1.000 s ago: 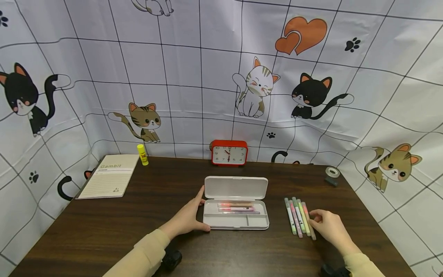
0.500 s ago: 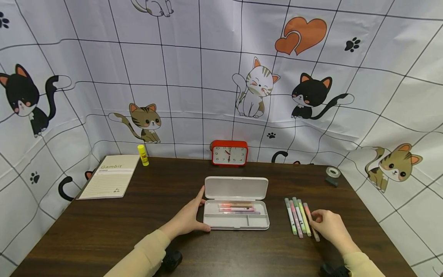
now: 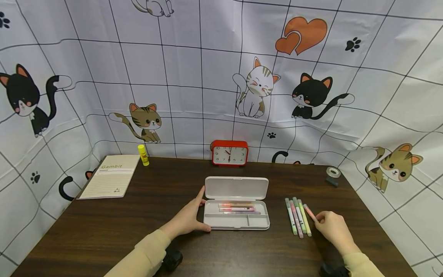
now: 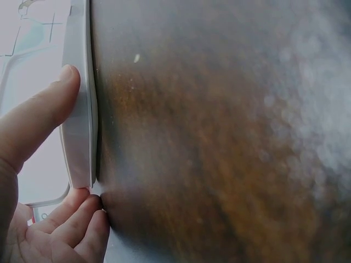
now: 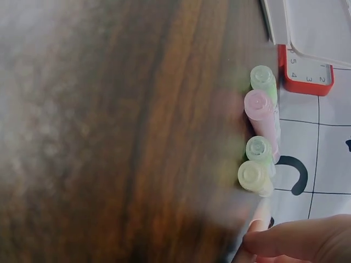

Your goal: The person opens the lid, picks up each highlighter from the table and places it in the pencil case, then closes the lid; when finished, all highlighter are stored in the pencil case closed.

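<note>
A white pencil case (image 3: 225,221) lies with its lid up, several pens (image 3: 238,209) in its back compartment. My left hand (image 3: 185,217) grips its left end; in the left wrist view the thumb (image 4: 52,101) lies on the case's front wall and the other fingers are at the end. On the right, my right hand (image 3: 332,229) pinches a pink-orange marker (image 3: 309,211), which slants away from the row of markers (image 3: 298,217) beside it. The right wrist view shows the green, pink and yellow marker ends, with the thumb (image 5: 290,236) over the held marker.
A red clock (image 3: 230,153) stands behind the case at the table's back edge. At the back left are a notebook (image 3: 112,177) and a yellow glue stick (image 3: 143,155). A roll of tape (image 3: 332,172) and a small dark block (image 3: 332,181) lie at the back right.
My right hand has drawn the pink-orange marker to the right, away from the other markers, and its near end is now hidden by the hand. The left hand and pencil case have not moved.
</note>
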{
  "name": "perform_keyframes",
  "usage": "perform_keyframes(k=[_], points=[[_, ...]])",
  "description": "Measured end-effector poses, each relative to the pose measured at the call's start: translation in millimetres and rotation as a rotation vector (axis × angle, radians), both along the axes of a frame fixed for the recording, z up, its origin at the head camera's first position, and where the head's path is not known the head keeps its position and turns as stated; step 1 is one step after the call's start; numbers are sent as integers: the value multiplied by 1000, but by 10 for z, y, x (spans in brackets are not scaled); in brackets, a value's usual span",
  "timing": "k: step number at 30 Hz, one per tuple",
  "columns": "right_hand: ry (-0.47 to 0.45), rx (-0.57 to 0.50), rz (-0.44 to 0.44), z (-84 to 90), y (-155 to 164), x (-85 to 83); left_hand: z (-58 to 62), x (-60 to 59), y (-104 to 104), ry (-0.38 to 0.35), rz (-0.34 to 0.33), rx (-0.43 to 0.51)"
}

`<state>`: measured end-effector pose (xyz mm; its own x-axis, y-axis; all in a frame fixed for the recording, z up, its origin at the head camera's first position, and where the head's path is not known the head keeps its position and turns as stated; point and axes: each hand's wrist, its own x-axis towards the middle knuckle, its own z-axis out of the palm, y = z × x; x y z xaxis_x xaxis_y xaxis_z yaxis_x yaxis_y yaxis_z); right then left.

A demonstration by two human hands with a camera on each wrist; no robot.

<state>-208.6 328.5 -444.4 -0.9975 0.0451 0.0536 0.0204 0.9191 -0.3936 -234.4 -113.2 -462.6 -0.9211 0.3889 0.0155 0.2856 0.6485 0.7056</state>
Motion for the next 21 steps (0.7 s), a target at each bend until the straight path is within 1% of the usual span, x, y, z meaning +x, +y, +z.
perform_keyframes(k=[2, 8, 14, 21], points=[[31, 14, 3, 3, 1, 7, 0, 2, -1, 0, -1, -2], [99, 6, 17, 9, -7, 12, 4, 8, -2, 0, 0, 1], [116, 7, 48, 58, -94, 1, 7, 12, -2, -1, 4, 4], [134, 25, 87, 127, -285, -13, 2, 10, -1, 1, -2, 2]])
